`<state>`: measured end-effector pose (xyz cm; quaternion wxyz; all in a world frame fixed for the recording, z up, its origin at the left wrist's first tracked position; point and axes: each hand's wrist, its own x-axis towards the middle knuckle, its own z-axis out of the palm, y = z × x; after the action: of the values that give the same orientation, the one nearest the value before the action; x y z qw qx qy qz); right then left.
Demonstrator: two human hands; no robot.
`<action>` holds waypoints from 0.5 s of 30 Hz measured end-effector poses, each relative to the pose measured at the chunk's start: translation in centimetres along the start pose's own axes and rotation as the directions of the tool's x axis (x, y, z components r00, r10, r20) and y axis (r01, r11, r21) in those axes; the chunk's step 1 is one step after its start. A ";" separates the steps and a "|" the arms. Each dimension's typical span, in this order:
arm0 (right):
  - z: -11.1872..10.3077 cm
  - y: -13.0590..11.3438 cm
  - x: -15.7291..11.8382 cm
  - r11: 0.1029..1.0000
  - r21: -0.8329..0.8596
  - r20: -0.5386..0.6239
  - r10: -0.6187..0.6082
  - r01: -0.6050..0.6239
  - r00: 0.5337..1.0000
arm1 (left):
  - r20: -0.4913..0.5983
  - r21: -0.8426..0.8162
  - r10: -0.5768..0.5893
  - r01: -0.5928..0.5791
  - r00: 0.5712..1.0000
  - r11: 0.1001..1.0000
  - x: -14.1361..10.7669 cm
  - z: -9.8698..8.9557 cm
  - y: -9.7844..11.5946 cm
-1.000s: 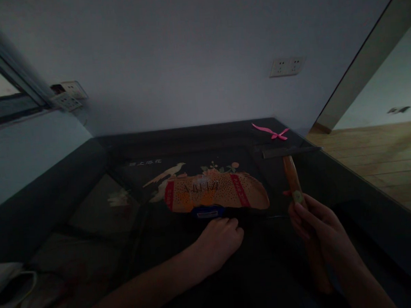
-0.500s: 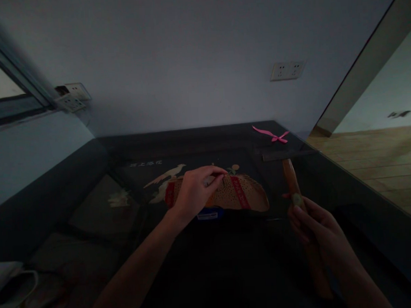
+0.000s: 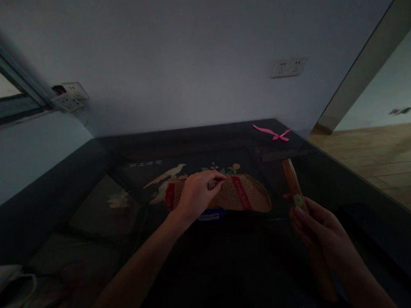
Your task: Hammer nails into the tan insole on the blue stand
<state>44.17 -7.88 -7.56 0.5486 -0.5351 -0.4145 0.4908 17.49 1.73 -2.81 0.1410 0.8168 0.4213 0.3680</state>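
My left hand (image 3: 202,190) is closed in a pinch over a tan, dotted, insole-shaped piece (image 3: 262,197) with red lettered bands. What sits between the thumb and index finger is too small to make out. The hand hides part of the tan piece. Just in front of that piece is a blue object (image 3: 211,214) with a white label. On the right, my right hand (image 3: 315,224) is wrapped round the wooden handle of a hammer (image 3: 291,177). The hammer's dark head is away from me, right of the tan piece.
A pink ribbon (image 3: 276,135) lies near the far right of the dark table (image 3: 191,136). Behind stands a wall with sockets (image 3: 288,67). A white object (image 3: 6,276) with a cord is at the lower left. Wooden floor (image 3: 369,151) shows at the right.
The pinched fingers of my left hand have come slightly lower over the tan piece. My right hand keeps the hammer in nearly the same place. The view has shifted slightly.
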 end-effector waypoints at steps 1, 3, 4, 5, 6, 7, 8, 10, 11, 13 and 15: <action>0.0 0.0 0.0 1.000 -0.003 -0.003 -0.001 0.001 1.000 | 0.003 0.003 0.000 0.000 1.000 1.000 0.0 0.0 0.0; 0.1 -0.1 0.0 1.000 -0.009 -0.002 0.001 -0.001 1.000 | 0.014 0.010 -0.002 0.002 1.000 1.000 0.0 0.1 -0.1; 0.1 0.0 0.0 1.000 -0.009 -0.003 0.004 -0.004 1.000 | 0.020 0.013 -0.004 0.004 1.000 1.000 0.0 0.1 -0.1; 0.0 0.0 0.0 1.000 -0.008 -0.003 0.006 -0.006 1.000 | 0.027 0.017 -0.008 0.008 1.000 1.000 0.0 0.2 -0.1; 0.0 0.1 0.0 1.000 -0.005 -0.002 0.009 -0.009 1.000 | 0.032 0.020 -0.012 0.011 0.999 1.000 0.0 0.2 -0.2; -0.1 0.2 0.0 1.000 -0.001 -0.002 0.009 -0.009 1.000 | 0.036 0.022 -0.015 0.014 0.999 1.000 0.0 0.3 -0.2; -0.1 0.3 0.0 1.000 0.003 0.002 0.011 -0.011 1.000 | 0.040 0.024 -0.016 0.016 0.999 1.000 0.0 0.3 -0.2; -0.2 0.4 0.0 1.000 0.006 0.011 0.013 -0.013 1.000 | 0.040 0.028 -0.018 0.017 0.999 0.999 0.0 0.4 -0.3; -0.3 0.4 0.0 1.000 0.004 0.016 0.011 -0.011 1.000 | 0.039 0.029 -0.019 0.018 0.999 0.999 0.0 0.4 -0.3; -0.3 0.3 -0.1 1.000 -0.004 0.019 0.006 -0.006 1.000 | 0.037 0.031 -0.022 0.020 0.999 0.999 0.0 0.4 -0.3; -0.3 0.2 -0.1 1.000 -0.014 0.018 0.003 -0.003 1.000 | 0.045 0.033 -0.024 0.022 0.999 0.999 0.0 0.3 -0.3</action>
<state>44.39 -8.06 -7.74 0.5404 -0.5348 -0.4222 0.4937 17.53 1.93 -3.22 0.1412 0.8223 0.4333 0.3408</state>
